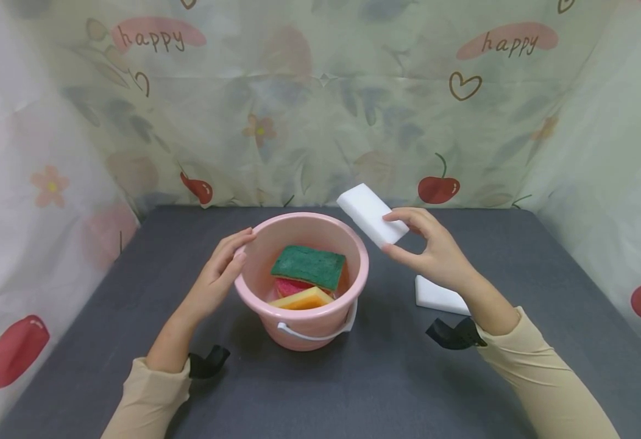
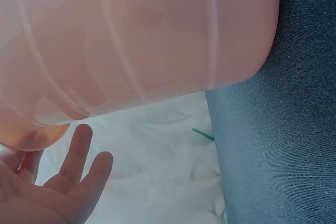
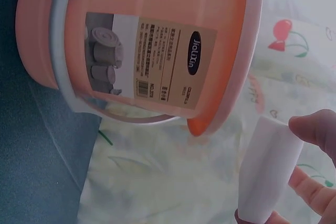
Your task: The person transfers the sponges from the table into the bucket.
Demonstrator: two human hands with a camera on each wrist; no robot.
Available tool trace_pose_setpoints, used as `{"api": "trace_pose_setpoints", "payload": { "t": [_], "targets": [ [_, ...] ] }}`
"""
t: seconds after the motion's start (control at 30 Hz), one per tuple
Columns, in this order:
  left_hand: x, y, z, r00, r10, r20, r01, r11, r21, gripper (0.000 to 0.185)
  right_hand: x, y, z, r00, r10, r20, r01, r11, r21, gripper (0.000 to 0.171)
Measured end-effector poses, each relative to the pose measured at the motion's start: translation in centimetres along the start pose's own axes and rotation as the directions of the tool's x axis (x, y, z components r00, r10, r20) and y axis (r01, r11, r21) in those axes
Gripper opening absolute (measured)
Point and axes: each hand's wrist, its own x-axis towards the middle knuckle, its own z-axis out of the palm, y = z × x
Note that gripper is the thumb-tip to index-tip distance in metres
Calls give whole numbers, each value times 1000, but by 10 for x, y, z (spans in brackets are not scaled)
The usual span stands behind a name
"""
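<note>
The right hand [image 1: 435, 250] pinches a white sponge block [image 1: 371, 214] between thumb and fingertips, holding it in the air just beside the far right rim of the pink bucket [image 1: 254, 292]. The block is tilted, its far end pointing up and away towards the back edge of the worktop [image 1: 353, 390]. In the right wrist view the same block [image 3: 268, 174] stands between the thumb and the fingers [image 3: 310, 190], with the bucket's labelled side [image 3: 152, 51] close by.

The left hand [image 1: 219, 271] rests against the left rim of the bucket, fingers relaxed and nearly straight, gripping nothing; the left wrist view shows the loose fingers [image 2: 79, 156] next to the bucket's wall [image 2: 136, 40].

The bucket stands near the middle of the worktop, its white handle [image 1: 315, 332] hanging down on the near side. Inside lie a green scouring pad [image 1: 308, 266] on top, a red sponge [image 1: 290, 286] under it and a yellow sponge [image 1: 301, 299] nearest the front.

A second white block [image 1: 435, 296] lies flat on the worktop to the right of the bucket, partly hidden behind the right wrist.

A flowered cloth [image 1: 298, 110] with cherries hangs behind and at both sides.
</note>
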Motion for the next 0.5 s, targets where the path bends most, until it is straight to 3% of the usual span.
{"api": "trace_pose_setpoints", "payload": {
  "t": [0.5],
  "targets": [
    [1, 0, 1, 1000, 17, -15, -17, 1000, -1, 38, 2, -8, 11, 998, -49, 37, 47, 998, 34, 40]
  ]
}}
